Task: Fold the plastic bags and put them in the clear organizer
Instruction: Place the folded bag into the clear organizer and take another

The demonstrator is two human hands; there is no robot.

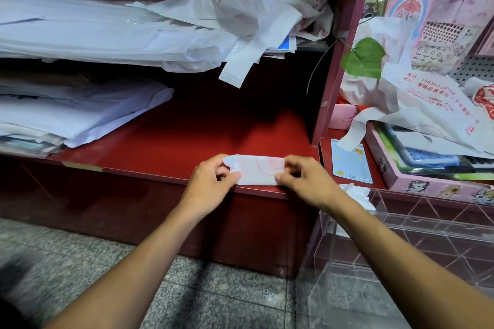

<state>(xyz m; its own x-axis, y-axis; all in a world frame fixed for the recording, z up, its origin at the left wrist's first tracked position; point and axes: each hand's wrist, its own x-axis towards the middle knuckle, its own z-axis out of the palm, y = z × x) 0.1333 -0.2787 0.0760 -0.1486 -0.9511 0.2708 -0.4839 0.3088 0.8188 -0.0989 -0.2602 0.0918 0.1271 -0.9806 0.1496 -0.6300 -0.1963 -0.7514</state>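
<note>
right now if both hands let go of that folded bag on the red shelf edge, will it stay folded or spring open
The folded bag would probably loosen: it is thin film, and the left hand and right hand both pinch its ends. It looks very light and floppy, like the crumpled bags above. Lying at the red shelf lip, it might slide off.

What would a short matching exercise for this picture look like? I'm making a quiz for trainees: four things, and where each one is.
Things
1. folded bag
2. clear organizer
3. loose bags
4. green leaf

Places
A. heaped on the upper shelf
B. low on the right, beside the red cabinet
C. hanging in front of the right-hand shelf
D. on the red ledge, pinched between left hand and right hand

Pairs: 1-D, 2-B, 3-A, 4-C
</note>
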